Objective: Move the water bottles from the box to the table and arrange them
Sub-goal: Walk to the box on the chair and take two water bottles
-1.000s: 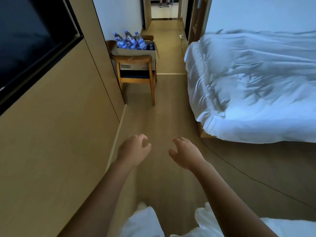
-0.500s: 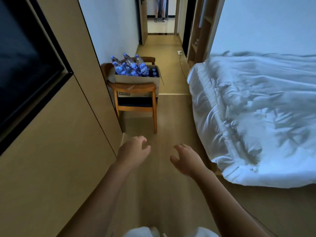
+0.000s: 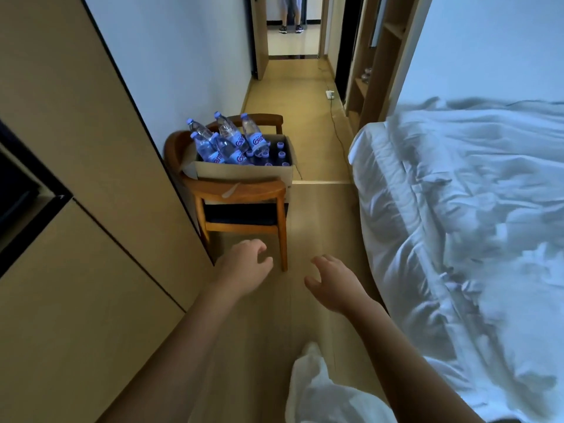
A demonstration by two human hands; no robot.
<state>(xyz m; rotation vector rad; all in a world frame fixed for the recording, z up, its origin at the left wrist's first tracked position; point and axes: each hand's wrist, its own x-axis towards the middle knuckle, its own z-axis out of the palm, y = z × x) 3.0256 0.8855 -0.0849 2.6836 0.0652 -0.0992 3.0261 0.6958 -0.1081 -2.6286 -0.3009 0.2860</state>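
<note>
A cardboard box (image 3: 244, 172) sits on a wooden chair (image 3: 244, 190) against the left wall. Several clear water bottles (image 3: 232, 141) with blue labels lean out of its left side, and more bottle caps show upright inside on the right. My left hand (image 3: 244, 270) and my right hand (image 3: 335, 282) reach forward in front of the chair, short of the box. Both have loosely curled fingers and hold nothing. No table is in view.
A bed (image 3: 457, 224) with rumpled white bedding fills the right. Wooden wall panels (image 3: 91, 270) line the left. A narrow floor lane runs between them to a hallway, where a person's legs (image 3: 291, 13) stand. A power strip (image 3: 330, 94) and cable lie on the floor.
The chair and box have come closer and lower in view as I walk toward them. Both hands stay out in front, empty.
</note>
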